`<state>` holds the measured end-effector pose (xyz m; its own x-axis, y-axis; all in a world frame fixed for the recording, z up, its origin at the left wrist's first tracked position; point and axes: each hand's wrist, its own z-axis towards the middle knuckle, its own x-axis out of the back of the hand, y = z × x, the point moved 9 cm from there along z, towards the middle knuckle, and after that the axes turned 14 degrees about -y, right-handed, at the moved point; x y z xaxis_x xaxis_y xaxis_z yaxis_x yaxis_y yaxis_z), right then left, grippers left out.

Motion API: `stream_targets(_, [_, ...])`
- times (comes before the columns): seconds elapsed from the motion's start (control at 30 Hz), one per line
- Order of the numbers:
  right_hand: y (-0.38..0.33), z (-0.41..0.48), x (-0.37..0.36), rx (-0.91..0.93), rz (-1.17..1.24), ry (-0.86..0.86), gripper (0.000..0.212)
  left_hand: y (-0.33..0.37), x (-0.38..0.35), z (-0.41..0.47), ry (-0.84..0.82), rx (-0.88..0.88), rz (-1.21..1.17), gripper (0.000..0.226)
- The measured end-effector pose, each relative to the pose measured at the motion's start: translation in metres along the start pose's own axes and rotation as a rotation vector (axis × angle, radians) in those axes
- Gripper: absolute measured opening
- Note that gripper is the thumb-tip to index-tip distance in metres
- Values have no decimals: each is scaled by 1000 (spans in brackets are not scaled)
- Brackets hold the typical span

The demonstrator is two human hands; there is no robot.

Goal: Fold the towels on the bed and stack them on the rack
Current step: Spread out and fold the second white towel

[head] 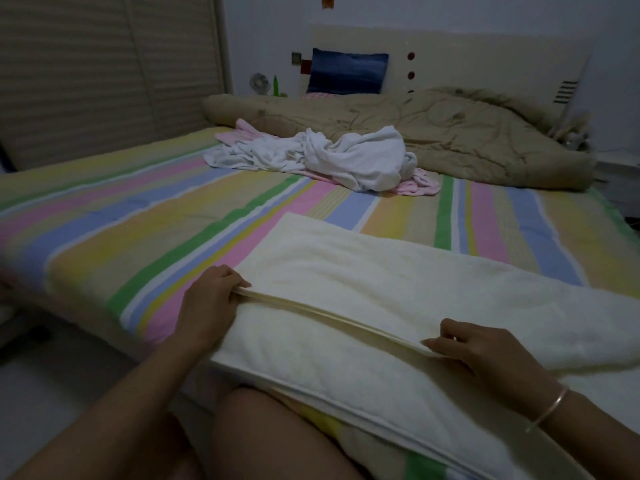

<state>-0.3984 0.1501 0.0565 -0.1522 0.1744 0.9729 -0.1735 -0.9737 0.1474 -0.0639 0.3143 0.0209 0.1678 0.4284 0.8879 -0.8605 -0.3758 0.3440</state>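
A large cream towel (381, 292) lies spread across the near edge of the striped bed (138, 216), its near part hanging over the side. A hem edge runs across its middle. My left hand (207, 303) pinches that hem at its left end. My right hand (485, 351) pinches the same hem further right, a thin bangle on the wrist. Farther back on the bed lies a crumpled heap of white towels (339, 154) with pink towels (419, 185) under and behind it. No rack is in view.
A beige quilt (450, 133) is bunched along the head of the bed, with a blue pillow (346, 72) against the headboard. A wardrobe with slatted doors (104, 64) stands at the left. My bare knee (277, 438) is against the bed's near edge.
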Motion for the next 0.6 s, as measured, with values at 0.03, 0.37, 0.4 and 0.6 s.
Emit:
stream_targets(0.03, [-5,-1,3,7,6,-1,32,0,2,-5,4,2,-2,31])
stream_targets(0.37, [-57,-28,22,127,-1,-4,42,-9,24,-63,70,18,26,31])
stream_targets(0.4, [-62,-30,24,149,-9,-8,39,-10,26,-70,78,18,21,33])
stream_targets(0.6, [-83,-40,27,230,-32,34,37,-12,29,-97,58,17,40,37])
